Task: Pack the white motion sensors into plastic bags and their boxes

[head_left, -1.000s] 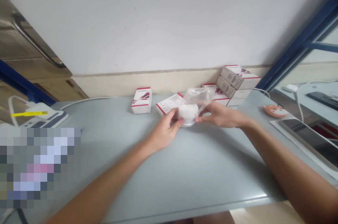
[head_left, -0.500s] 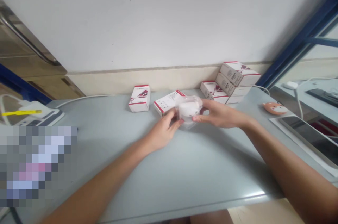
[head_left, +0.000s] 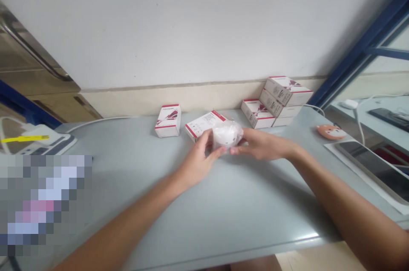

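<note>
A white rounded device (head_left: 224, 135) wrapped in clear plastic is held between my two hands above the grey desk (head_left: 198, 220). My left hand (head_left: 201, 157) grips its left side, thumb along the lower front. On the other side, my right hand (head_left: 260, 144) closes on the wrapping with thumb and fingers. Small dark spots show on the device's front; its exact kind is unclear. Just behind it lies a flat white and red box (head_left: 204, 122), partly covered by my left hand and the plastic.
A single white and red box (head_left: 168, 121) stands left of centre. Several similar boxes (head_left: 284, 96) are stacked by the wall at right. Farther right are an orange animal-faced item (head_left: 331, 131) and a dark tablet-like slab (head_left: 373, 168). A power strip (head_left: 60, 142) sits at left.
The wrapped device has turned and tilted a little in my hands. My left thumb has shifted right along its lower front, and my right hand has come slightly lower.
</note>
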